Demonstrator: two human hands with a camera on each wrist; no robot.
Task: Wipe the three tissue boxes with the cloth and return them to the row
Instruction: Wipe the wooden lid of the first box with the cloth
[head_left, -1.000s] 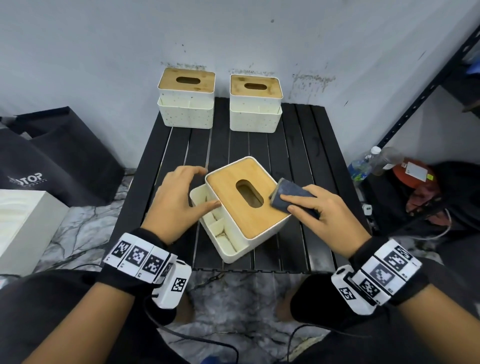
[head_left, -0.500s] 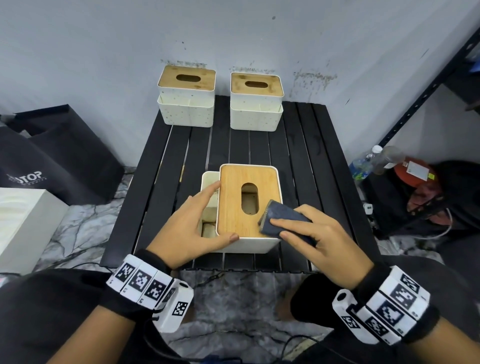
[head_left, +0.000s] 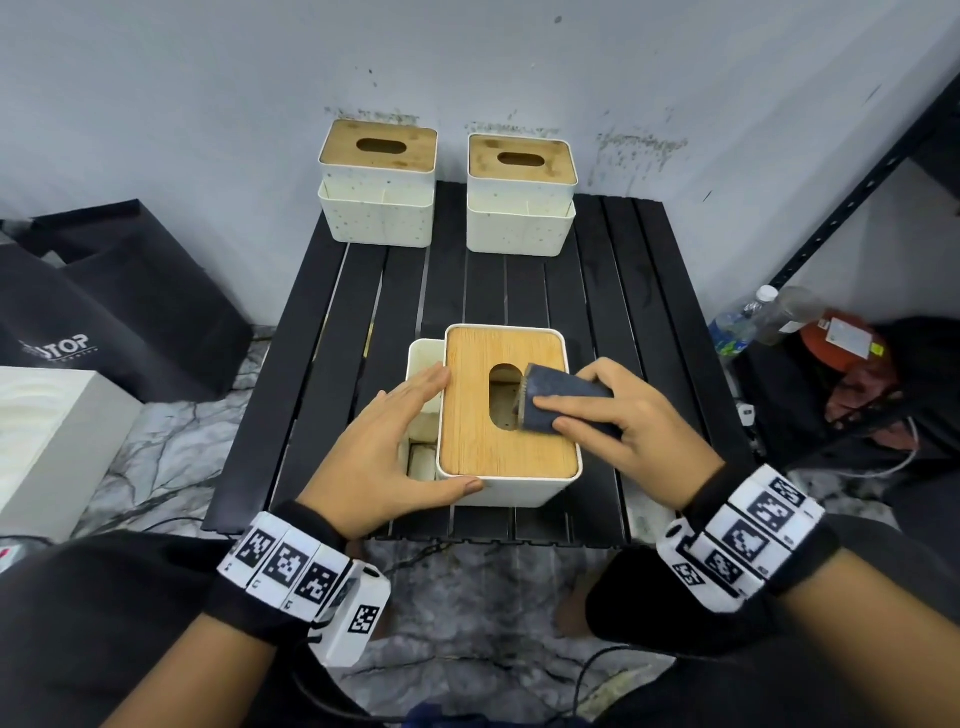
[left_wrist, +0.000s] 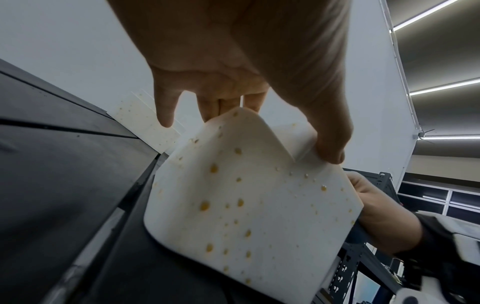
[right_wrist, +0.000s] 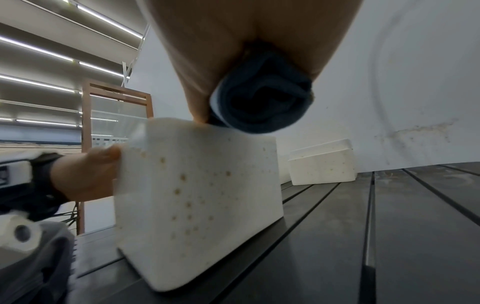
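Observation:
A white speckled tissue box with a bamboo lid (head_left: 467, 410) stands near the front edge of the black slatted table (head_left: 602, 312). My left hand (head_left: 405, 436) braces its front-left corner, fingers straight along the side compartment and thumb along the front wall (left_wrist: 246, 195). My right hand (head_left: 634, 421) grips a folded dark blue cloth (head_left: 561, 402) and presses it on the lid beside the slot; the right wrist view shows the cloth (right_wrist: 262, 98) on the top edge of the box (right_wrist: 202, 195). Two more tissue boxes (head_left: 378, 208) (head_left: 521, 218) stand in a row by the wall.
A black bag (head_left: 114, 296) and a white box (head_left: 47, 441) lie on the floor to the left. Bottles (head_left: 748, 322) and a red item sit right of the table, beside a dark metal shelf frame (head_left: 852, 192). The right end of the back row is bare table.
The near box has turned from a diagonal to square with the table. My left hand shifted to its front-left corner. The cloth slid along the lid up to the slot.

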